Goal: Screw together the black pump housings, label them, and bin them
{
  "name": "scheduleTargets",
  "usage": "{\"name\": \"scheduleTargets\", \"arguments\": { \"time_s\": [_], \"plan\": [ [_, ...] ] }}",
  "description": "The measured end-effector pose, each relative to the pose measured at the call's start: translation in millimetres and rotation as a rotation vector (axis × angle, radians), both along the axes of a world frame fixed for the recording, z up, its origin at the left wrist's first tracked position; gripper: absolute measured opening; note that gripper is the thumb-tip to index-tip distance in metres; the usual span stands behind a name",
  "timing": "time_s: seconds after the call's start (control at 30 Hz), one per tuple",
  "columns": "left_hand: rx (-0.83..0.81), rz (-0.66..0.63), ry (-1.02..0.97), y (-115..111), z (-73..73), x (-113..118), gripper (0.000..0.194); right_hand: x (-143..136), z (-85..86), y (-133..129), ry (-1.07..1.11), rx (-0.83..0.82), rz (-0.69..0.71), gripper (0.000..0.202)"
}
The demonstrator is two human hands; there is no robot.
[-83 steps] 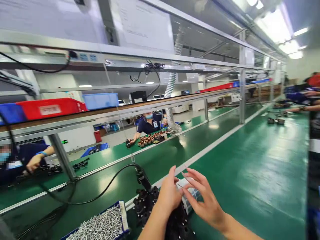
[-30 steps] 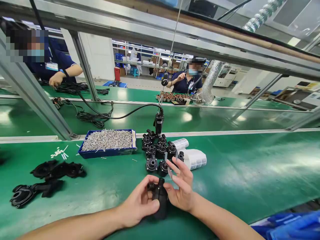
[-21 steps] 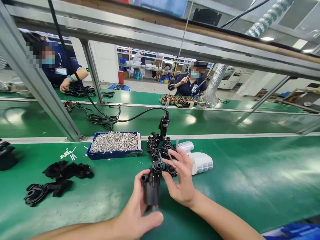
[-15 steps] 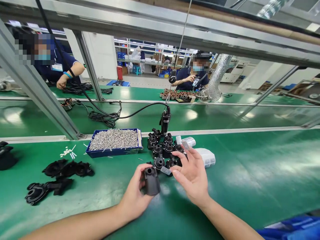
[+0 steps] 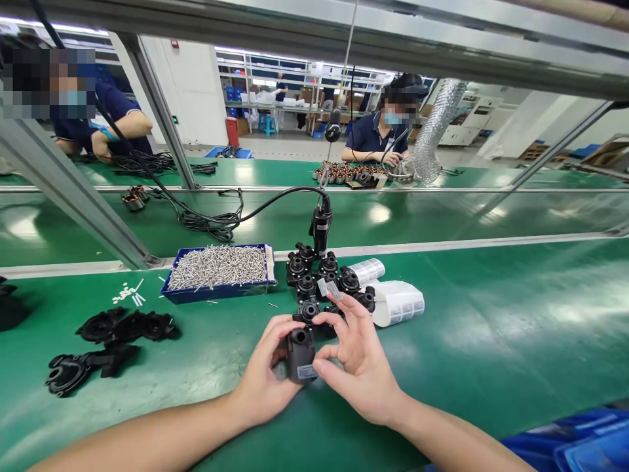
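Note:
My left hand is wrapped round a black pump housing, its round port facing up. A small grey label lies on the lower side of the housing. The thumb of my right hand touches the label's right end, with the index finger curled above. Two more small labels stick to the raised fingertips of that hand. Just behind stand several black pumps, and to their right lies a roll of white label sheet.
A blue tray of metal pins stands behind on the left. Black housing parts lie at the left. A black power screwdriver hangs above the pumps. Two people work across the bench.
The label from between my right thumb and index finger is now against the housing. My right hand has moved left to it. The camera view has shifted slightly.

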State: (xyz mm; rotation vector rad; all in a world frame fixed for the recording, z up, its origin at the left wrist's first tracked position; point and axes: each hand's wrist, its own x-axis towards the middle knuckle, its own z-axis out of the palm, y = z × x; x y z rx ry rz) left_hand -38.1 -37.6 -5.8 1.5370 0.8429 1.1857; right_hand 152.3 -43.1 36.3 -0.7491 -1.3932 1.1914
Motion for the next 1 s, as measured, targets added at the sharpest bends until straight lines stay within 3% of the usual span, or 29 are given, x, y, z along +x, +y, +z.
{"name": "scheduleTargets", "arguments": {
  "time_s": [0.27,0.67,0.83,1.0],
  "plan": [
    [0.054,-0.016,-0.021,1.9,1.8,-0.3,0.048,-3.4,4.8,-5.7,0.076,-0.157,-0.015,0.078],
    [0.09,-0.034,-0.037,2.3,3.4,-0.6,0.051,-5.8,2.5,-5.1,0.038,-0.126,-0.074,0.074],
    [0.097,-0.041,-0.042,3.1,5.1,-1.3,0.052,-7.2,1.7,-6.4,-0.022,-0.039,-0.112,0.074],
    [0.097,-0.055,-0.058,2.7,6.0,0.0,0.052,-8.4,0.3,-11.0,-0.136,0.238,-0.167,0.077]
  ]
}}
